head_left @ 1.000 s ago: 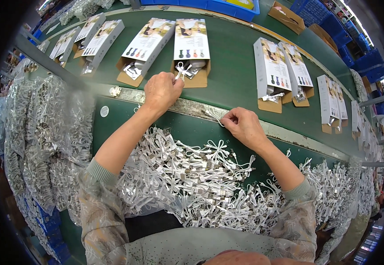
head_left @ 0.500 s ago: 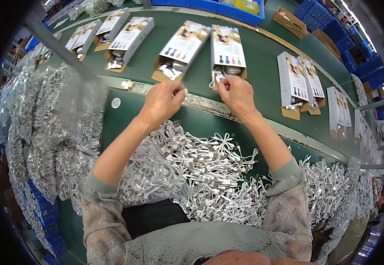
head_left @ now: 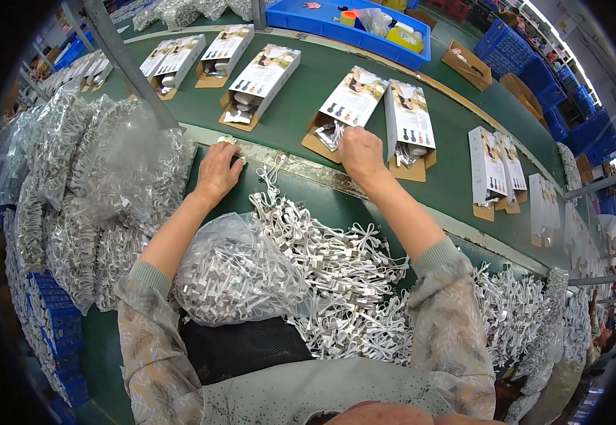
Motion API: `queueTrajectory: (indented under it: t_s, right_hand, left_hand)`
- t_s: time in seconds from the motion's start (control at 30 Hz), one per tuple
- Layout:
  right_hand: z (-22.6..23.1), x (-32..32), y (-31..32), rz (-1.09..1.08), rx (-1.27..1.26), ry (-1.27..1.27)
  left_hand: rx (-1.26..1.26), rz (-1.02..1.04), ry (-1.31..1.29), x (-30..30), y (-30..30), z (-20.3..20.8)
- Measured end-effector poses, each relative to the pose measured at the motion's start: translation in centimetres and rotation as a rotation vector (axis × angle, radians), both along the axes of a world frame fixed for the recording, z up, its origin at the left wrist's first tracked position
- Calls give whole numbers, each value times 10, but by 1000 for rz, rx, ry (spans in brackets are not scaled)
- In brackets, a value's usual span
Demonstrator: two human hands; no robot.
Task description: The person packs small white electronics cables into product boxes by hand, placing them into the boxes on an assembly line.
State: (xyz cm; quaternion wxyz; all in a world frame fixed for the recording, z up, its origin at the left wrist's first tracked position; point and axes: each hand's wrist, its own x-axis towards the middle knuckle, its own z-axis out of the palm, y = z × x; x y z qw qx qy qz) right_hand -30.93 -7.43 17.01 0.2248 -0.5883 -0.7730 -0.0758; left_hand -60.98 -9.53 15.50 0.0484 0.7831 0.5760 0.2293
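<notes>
My right hand (head_left: 362,152) is at the open lower end of a white printed box (head_left: 351,97). Its fingers are closed on a white USB cable (head_left: 338,132), partly inside the box beside a silvery packet. Off to the left, my left hand (head_left: 218,173) rests over the metal rail (head_left: 283,161) with its fingers loosely stretched and thumb apart. A small pale item (head_left: 228,140) lies by its fingertips. Between my forearms spreads a heap of white USB cables (head_left: 343,262), with a clear plastic bag (head_left: 241,273) full of cables at its left.
More open boxes (head_left: 262,74) line the green belt (head_left: 308,78) to both sides; another box (head_left: 411,117) stands right of my right hand. Bagged cables (head_left: 74,205) are piled at left near a metal post (head_left: 127,64). A blue tray (head_left: 350,28) sits beyond the belt.
My right hand has gone from the right box of the middle pair to the left one. The left hand has drawn away leftward to the rail. The whole view has shifted a little.
</notes>
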Motion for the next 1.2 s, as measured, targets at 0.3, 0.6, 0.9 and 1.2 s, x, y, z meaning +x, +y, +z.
queueTrajectory:
  t_s: [0.3, 0.6, 0.9, 1.2]
  right_hand:
    - [-26, -20, 38, -129, -95, -194]
    - [-27, -48, 59, -252, -4, -219]
    - [-40, -198, 53, 538, -97, 143]
    - [-55, -136, 51, 64, -204, 439]
  left_hand:
    - [194, -18, -104, -30, 27, -47]
    - [215, -22, -74, -74, 59, -44]
    - [246, -253, -94, -108, 72, -50]
    - [185, -585, -88, -105, 86, -53]
